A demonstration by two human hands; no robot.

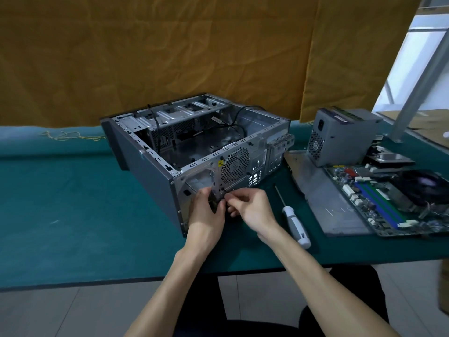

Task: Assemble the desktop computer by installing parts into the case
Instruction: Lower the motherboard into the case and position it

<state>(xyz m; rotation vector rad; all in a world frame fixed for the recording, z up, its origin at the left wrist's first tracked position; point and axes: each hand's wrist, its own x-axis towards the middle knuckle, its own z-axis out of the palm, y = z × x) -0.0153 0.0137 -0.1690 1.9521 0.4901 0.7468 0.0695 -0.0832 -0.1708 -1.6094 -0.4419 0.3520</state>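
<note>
- Green cloth-covered table (73, 203) in front of a hanging mustard-yellow curtain (145, 49); pale tiled floor below the table edge.
- Open computer case (194, 147) lying on its side at the middle of the table, rear panel turned toward the viewer, black cables (233, 127) looping inside.
- Left hand (206, 210) at the lower near corner of the rear panel, fingers curled on a small dark part (215, 201) against the metal; too hidden to name.
- Right hand (250, 205) just beside it, fingertips pinched at the same spot, the two hands touching.
- White-handled screwdriver (294, 220) lying on the cloth just right of the right hand, untouched.
- Grey side panel (323, 190) flat further right, with the motherboard (379, 198) resting partly on it.
- Grey power supply (340, 135) upright behind the motherboard, well apart from the case.
</note>
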